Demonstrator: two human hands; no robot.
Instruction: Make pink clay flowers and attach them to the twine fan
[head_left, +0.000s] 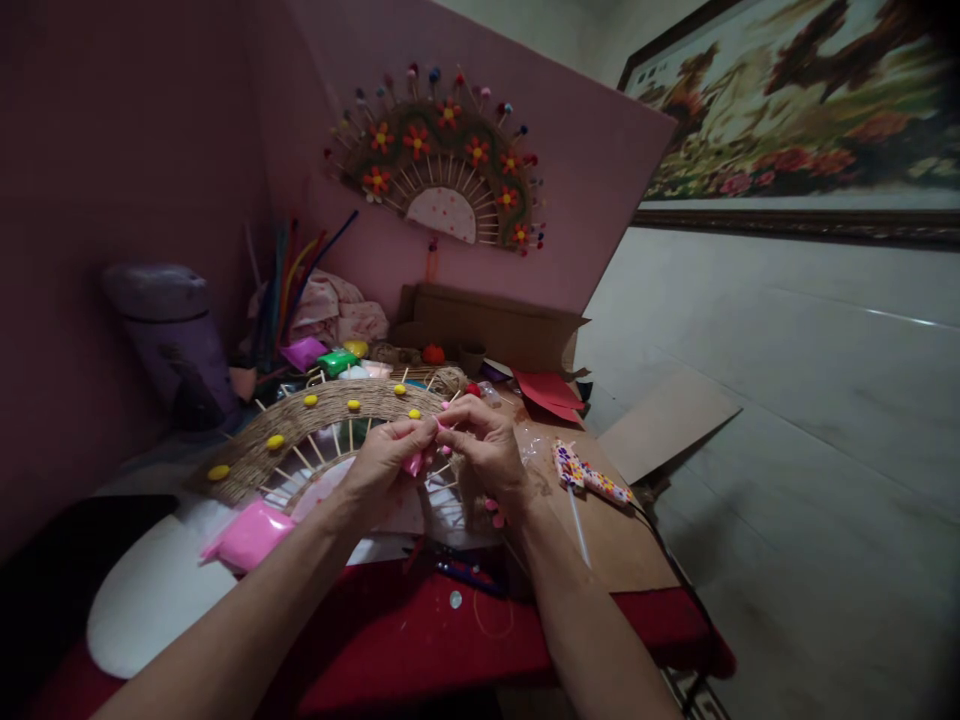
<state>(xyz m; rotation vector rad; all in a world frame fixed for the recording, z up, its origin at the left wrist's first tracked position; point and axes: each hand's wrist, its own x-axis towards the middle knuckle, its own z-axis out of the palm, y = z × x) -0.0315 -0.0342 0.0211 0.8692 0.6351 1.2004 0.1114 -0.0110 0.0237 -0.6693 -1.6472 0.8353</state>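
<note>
My left hand and my right hand meet at the fingertips, both closed in a pinch on soft pink clay. Some of the clay hangs below my left fingers; the exact shape between the fingertips is hidden. Under and behind my hands lies a fan-shaped craft piece wrapped in brown twine, with thin sticks as ribs and yellow dots along its band. Small pink pieces show on its right side beside my right wrist. To the left of my left forearm rests a shiny pink clay packet.
A flower-patterned glue gun lies on cardboard at right. Dark-handled scissors or pliers lie near the red cloth. Behind are clay packets, red sheets and a purple bottle. A finished fan hangs on a pink board.
</note>
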